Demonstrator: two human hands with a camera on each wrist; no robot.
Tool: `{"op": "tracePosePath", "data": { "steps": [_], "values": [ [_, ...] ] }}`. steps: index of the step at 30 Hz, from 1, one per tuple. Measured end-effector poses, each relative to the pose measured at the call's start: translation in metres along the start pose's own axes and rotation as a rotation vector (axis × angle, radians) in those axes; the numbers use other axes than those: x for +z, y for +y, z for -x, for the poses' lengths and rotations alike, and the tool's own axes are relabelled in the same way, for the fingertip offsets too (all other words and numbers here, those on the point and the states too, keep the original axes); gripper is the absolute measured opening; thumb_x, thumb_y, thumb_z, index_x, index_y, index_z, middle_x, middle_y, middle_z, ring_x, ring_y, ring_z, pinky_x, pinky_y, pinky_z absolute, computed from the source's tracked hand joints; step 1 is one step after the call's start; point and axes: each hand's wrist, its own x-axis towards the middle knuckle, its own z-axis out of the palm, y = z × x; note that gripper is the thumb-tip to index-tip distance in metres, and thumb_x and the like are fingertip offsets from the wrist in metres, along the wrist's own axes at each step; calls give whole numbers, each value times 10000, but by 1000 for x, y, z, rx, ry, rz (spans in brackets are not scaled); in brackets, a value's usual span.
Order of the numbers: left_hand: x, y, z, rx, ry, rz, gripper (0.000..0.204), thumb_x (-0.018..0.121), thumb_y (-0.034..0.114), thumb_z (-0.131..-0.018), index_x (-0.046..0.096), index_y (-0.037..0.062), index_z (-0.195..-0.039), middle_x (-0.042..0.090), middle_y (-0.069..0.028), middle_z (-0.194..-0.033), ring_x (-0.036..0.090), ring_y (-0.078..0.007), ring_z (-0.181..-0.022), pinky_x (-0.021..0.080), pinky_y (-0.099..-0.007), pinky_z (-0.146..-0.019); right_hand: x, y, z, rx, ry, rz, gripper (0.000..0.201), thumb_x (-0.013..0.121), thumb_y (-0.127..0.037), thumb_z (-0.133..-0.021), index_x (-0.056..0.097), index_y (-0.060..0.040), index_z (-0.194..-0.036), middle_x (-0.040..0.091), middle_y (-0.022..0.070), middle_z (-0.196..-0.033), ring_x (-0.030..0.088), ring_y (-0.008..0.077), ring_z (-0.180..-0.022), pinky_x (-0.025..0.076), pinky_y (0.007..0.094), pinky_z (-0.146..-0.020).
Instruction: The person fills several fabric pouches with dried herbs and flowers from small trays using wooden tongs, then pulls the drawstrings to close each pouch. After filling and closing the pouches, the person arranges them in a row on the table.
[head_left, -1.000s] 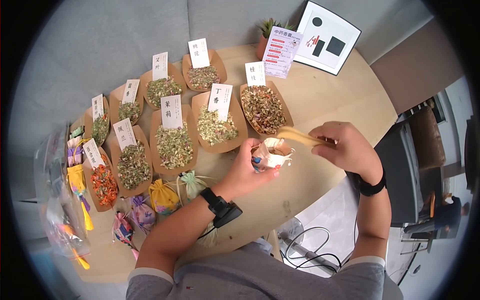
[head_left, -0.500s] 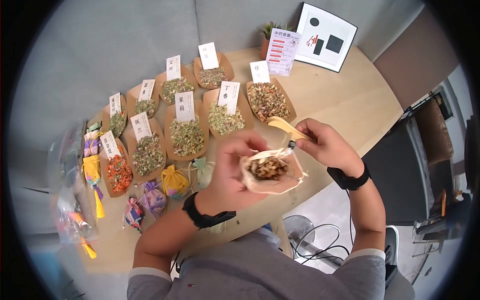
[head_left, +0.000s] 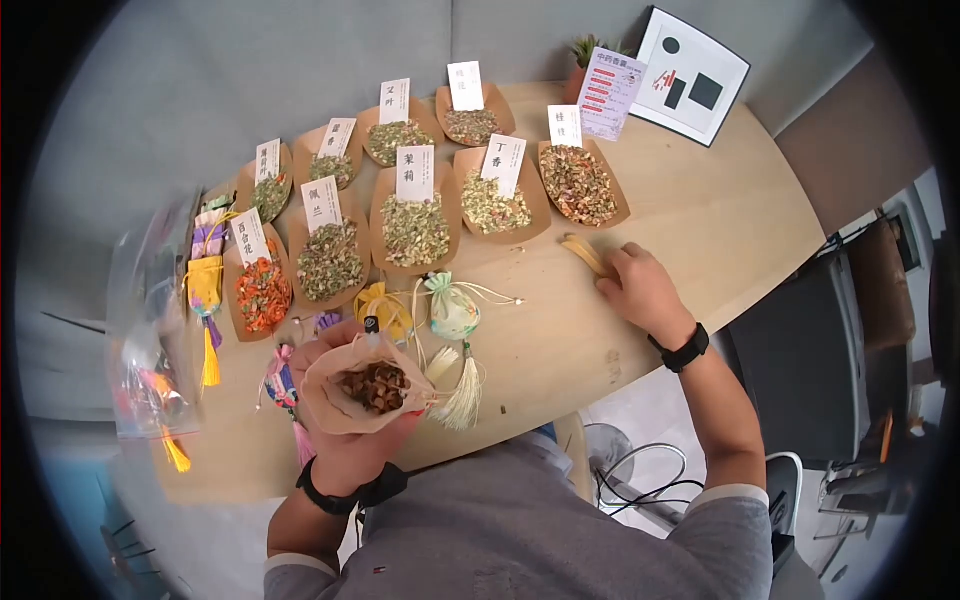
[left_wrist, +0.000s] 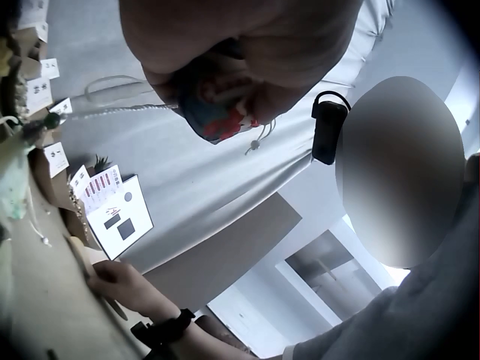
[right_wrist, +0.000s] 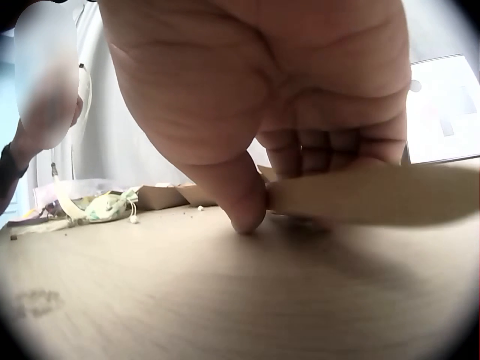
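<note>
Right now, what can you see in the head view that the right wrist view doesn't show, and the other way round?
Only the head view shows the brown bits inside the open pouch in the left hand, the writing on the label cards, the potted plant and the purple sign.

Only the right wrist view shows the palm side of the right hand.

Both show that hand holding a wooden tool, plus the table, the pale green pouch and the framed picture.
</note>
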Motion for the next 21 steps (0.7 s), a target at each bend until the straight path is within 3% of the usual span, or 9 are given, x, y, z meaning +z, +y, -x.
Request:
{"op": "tracePosePath", "data": {
  "steps": [2, 5, 6, 8, 9, 10, 13, 19, 21],
  "values": [
    [-3, 1, 12, 5, 14, 35, 804, 951, 143, -640, 506, 65, -1305, 496, -118, -1303, 572, -209, -1112, 505, -356, -950, 4, -15, -3, -279, 184, 35, 285, 648, -23, -813, 654, 52, -1088, 645, 215, -955, 635, 397, -921, 528, 463, -819],
    [-5, 7, 25, -111, 49, 147, 806, 945, 129, -651, 463, 70, -1295, 495, -115, -1296, 560, -203, -1116, 504, -356, -950, 17, -47, -15, -452, 53, -169, 398, 605, 23, -810, 634, 61, -1205, 659, 234, -1051, 634, 411, -998, 530, 456, -875],
    [-5, 11, 28, -125, 28, 145, 806, 943, 123, -653, 432, 76, -1275, 490, -116, -1294, 553, -200, -1128, 501, -353, -952, 28, -52, -17, -493, 70, -142, 460, 570, 52, -811, 619, 69, -1268, 652, 255, -1177, 625, 420, -1088, 516, 432, -963],
    [-4, 18, 30, -137, 10, 142, 808, 942, 116, -656, 400, 83, -1254, 485, -117, -1293, 546, -198, -1140, 499, -350, -954, 48, -57, -26, -531, 106, -78, 484, 583, 62, -807, 606, 65, -1291, 633, 241, -1253, 617, 407, -1130, 511, 425, -984],
    [-4, 21, 32, -229, 36, 237, 814, 946, 115, -651, 378, 90, -1234, 481, -123, -1286, 540, -199, -1142, 493, -347, -957, 54, -59, -29, -567, 142, -14, 510, 596, 72, -804, 593, 62, -1314, 614, 227, -1328, 609, 395, -1171, 507, 418, -1005],
    [-4, 23, 33, -322, 62, 332, 821, 949, 114, -645, 356, 96, -1213, 477, -129, -1279, 534, -199, -1145, 487, -345, -960, 57, -58, -31, -571, 139, -15, 510, 596, 72, -804, 593, 62, -1314, 614, 227, -1328, 609, 395, -1171, 507, 418, -1005],
    [-6, 21, 40, -249, 47, 196, 837, 951, 100, -629, 340, 103, -1202, 473, -134, -1267, 533, -200, -1132, 483, -339, -957, 60, -59, -28, -589, 150, 35, 483, 592, 77, -800, 618, 60, -1283, 610, 220, -1339, 605, 386, -1184, 505, 406, -1011],
    [-10, 20, 46, -296, 3, 182, 838, 937, 80, -627, 333, 107, -1208, 467, -133, -1257, 537, -196, -1118, 494, -330, -940, 39, -61, 2, -614, -39, -79, 411, 610, 94, -781, 674, 57, -1186, 633, 204, -1278, 610, 385, -1151, 515, 410, -977],
    [-9, 19, 46, -274, 1, 217, 837, 936, 84, -630, 332, 113, -1209, 466, -134, -1260, 538, -194, -1116, 503, -328, -929, 32, -60, 9, -478, -114, -237, 398, 603, 115, -787, 677, 52, -1173, 645, 200, -1224, 617, 379, -1132, 515, 406, -954]
  ]
}}
